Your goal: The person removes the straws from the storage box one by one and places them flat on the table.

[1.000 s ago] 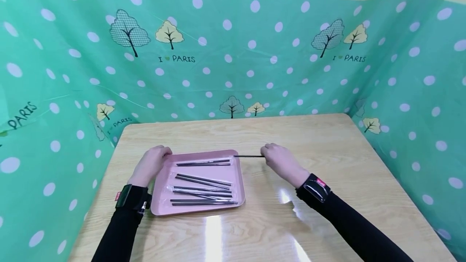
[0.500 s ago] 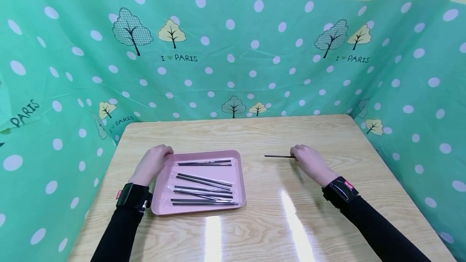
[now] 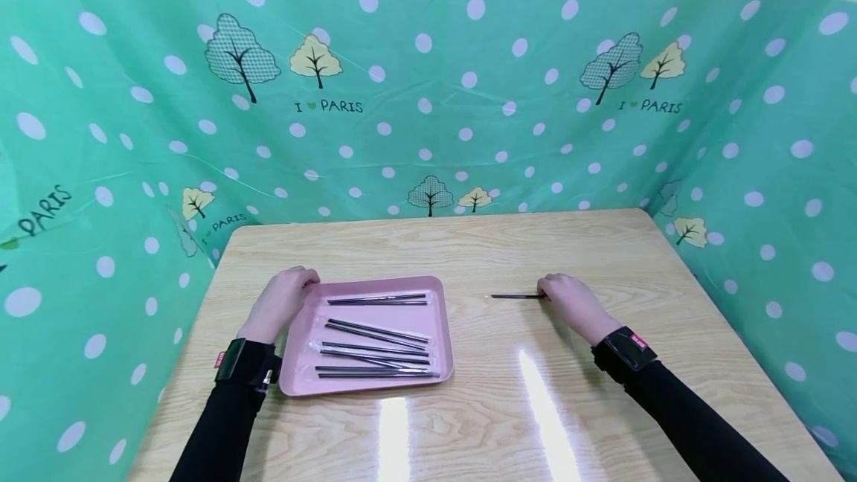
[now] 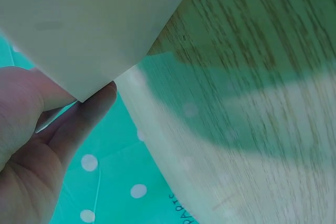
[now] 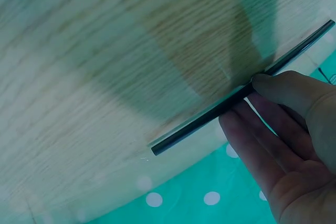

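A pink tray (image 3: 438, 333) lies on the left half of the wooden table. Several pairs of dark, glossy chopsticks (image 3: 377, 349) in clear wrappers lie inside it. My left hand (image 3: 281, 303) holds the tray's far left corner; in the left wrist view the thumb is on one side of the wall and fingers on the other. To the right of the tray, my right hand (image 3: 579, 307) pinches dark chopsticks (image 5: 199, 121) between thumb and fingertips. Their thicker end points left, low over the table, and a clear film shows along them.
The wooden table (image 3: 415, 441) has bright light reflections near its front. Green polka-dot cloth (image 3: 462, 110) hangs behind the table and along both sides.
My right hand has drawn the chopsticks rightward from the tray's far right corner, then come slightly nearer and lower. The left hand and the tray stay in place.
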A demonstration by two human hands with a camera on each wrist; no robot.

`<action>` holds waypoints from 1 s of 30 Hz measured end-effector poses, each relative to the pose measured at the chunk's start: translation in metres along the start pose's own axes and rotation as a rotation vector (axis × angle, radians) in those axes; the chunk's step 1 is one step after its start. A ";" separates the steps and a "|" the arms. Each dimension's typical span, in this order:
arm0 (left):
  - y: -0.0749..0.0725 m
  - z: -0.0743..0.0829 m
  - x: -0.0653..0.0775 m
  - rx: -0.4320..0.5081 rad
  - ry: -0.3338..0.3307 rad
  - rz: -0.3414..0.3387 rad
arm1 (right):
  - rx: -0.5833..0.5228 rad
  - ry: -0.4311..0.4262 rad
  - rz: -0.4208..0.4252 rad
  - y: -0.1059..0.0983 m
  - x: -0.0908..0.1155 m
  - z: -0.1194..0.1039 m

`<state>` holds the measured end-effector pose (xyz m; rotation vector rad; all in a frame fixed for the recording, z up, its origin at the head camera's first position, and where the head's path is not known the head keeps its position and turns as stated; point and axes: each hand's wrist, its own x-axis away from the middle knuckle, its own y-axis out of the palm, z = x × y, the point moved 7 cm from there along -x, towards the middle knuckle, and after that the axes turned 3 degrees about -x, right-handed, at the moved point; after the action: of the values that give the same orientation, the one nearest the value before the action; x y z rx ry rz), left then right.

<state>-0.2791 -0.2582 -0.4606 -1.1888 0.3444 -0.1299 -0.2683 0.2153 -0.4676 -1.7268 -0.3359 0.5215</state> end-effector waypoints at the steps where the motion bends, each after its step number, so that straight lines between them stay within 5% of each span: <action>1: 0.000 0.000 0.000 0.000 0.000 0.000 | 0.001 0.004 -0.005 0.000 0.000 0.001; 17: -0.003 0.000 -0.001 0.008 0.010 0.009 | -0.014 0.038 -0.001 -0.015 -0.015 -0.017; 30: 0.000 0.000 0.000 0.004 -0.021 -0.018 | -0.147 -0.103 -0.006 -0.027 -0.088 -0.134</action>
<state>-0.2787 -0.2582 -0.4604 -1.1884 0.3148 -0.1341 -0.2731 0.0645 -0.4055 -1.8438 -0.4630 0.5953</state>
